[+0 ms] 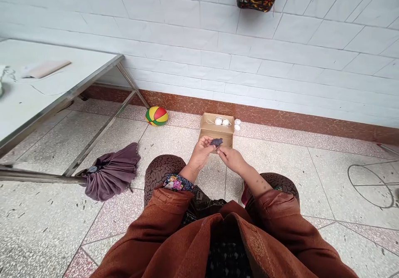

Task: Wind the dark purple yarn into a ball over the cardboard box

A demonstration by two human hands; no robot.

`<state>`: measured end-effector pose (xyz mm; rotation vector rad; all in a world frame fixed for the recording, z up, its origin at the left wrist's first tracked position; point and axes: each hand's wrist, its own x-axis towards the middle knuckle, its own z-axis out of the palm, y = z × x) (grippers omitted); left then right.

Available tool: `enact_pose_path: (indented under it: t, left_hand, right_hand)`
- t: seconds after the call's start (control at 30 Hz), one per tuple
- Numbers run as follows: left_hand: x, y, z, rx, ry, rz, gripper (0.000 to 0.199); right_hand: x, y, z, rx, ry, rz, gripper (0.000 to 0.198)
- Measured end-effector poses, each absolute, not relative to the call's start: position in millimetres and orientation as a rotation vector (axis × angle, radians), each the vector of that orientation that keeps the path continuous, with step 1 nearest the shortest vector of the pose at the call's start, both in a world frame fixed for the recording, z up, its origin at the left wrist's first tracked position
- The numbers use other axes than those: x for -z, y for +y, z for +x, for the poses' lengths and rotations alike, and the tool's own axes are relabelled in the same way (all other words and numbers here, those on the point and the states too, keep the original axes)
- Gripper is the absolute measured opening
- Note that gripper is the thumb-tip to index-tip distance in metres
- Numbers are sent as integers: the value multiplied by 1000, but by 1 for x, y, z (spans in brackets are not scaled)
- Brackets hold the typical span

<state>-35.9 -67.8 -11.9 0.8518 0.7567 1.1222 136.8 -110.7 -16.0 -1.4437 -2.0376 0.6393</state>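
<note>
A small dark grey piece, knitted or crocheted by its ribbed look [216, 142], is held up in front of my knees. My left hand [199, 155] pinches it from the left side, thumb and fingers closed on its edge. At its lower right edge, the closed fingers of my right hand [231, 158] meet the piece; whatever they grip is too small to make out. Just beyond both hands, an open cardboard box [205, 124] stands on the floor. Inside it lie two white balls, apparently yarn [219, 121], with a loose white strand.
Small white round items [237, 124] lie right of the box. A striped ball [156, 116] rests by the wall. At left are a folded purple umbrella [112, 172] and a metal-framed table [93, 70]. A patterned bag [260, 3] hangs above; a wire ring [370, 185] is at right.
</note>
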Motion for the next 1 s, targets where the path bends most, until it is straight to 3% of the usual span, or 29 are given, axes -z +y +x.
enact_pose_path:
  t: [0.27, 0.5, 0.67, 0.83, 1.0]
  left_hand:
    - [18, -63, -34, -1179, 920, 979, 34]
    - [15, -72, -32, -865, 734, 1170, 36]
    - [17, -69, -33, -1002, 713, 970, 40]
    - [20, -60, -34, -1180, 815, 909, 45]
    - [26, -60, -33, -1056, 909, 1132, 50]
  right_hand:
    - [-30, -119, 142, -770, -2028, -1090, 33]
    - [-33, -68, 163, -590, -1891, -1260, 23]
    - [3, -67, 156, -681, -1884, -1520, 17]
    - [5, -95, 147, -756, -2133, -1278, 18]
    - [-8, -98, 150, -752, -2021, -1102, 20]
